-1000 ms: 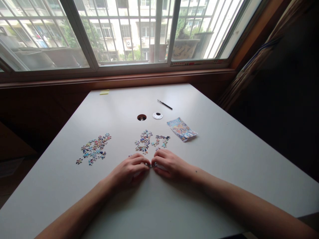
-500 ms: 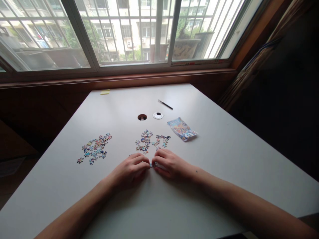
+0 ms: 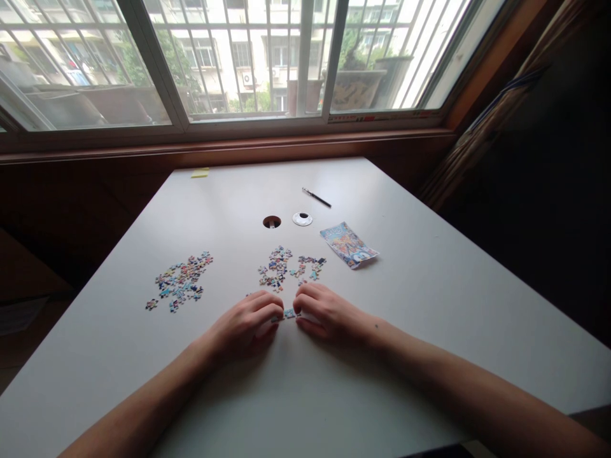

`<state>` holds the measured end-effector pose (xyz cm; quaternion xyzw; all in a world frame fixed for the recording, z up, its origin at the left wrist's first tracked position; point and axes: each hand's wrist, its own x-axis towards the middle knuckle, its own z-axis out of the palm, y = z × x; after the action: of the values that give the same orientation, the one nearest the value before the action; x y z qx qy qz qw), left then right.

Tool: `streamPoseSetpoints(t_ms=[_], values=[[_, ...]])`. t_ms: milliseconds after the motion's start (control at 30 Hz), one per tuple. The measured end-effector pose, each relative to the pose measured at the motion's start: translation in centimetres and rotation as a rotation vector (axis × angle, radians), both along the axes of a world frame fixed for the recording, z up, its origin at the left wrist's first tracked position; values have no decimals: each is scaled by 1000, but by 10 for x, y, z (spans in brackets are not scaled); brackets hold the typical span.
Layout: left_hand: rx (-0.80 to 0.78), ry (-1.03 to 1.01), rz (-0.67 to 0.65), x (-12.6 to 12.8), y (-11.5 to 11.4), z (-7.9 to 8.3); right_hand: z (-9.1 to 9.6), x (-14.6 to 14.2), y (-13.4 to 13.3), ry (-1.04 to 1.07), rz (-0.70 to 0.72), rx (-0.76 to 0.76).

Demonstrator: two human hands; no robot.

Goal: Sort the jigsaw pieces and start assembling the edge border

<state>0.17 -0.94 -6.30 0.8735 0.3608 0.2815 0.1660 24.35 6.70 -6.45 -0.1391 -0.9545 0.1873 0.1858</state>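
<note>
Between my hands lies a short strip of joined jigsaw puzzle pieces point(image 3: 289, 313), light blue in part, its ends hidden by my fingers. My left hand point(image 3: 252, 318) has its fingers curled and closed on the strip's left end. At the right end, my right hand point(image 3: 322, 310) pinches the strip with thumb and bent fingers. Just beyond my hands are a cluster of loose puzzle pieces point(image 3: 275, 267) and a smaller group of pieces point(image 3: 309, 267). Farther left spreads a larger heap of puzzle pieces point(image 3: 184, 278).
A creased colourful picture sheet point(image 3: 349, 245) lies right of the pieces on the white table point(image 3: 405, 273). Behind it are a pen point(image 3: 316, 197), a round cover point(image 3: 302, 219) and a cable hole point(image 3: 272, 222). A yellow sticky note point(image 3: 200, 172) is at the far edge.
My hands have moved slightly apart, so more of the puzzle strip shows between them. The loose pieces keep their places on the table.
</note>
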Motion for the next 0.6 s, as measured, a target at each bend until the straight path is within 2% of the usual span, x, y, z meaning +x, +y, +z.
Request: streamPoseSetpoints(t_ms=[133, 267, 467, 600], values=[[44, -55, 29, 0, -1, 3, 0, 1, 0, 37, 0, -35], [85, -209, 149, -4, -3, 5, -3, 2, 1, 54, 39, -48], [52, -470, 348, -12, -4, 4, -4, 6, 1, 57, 129, -124], [19, -529, 404, -14, -2, 2, -4, 6, 1, 44, 129, -148]])
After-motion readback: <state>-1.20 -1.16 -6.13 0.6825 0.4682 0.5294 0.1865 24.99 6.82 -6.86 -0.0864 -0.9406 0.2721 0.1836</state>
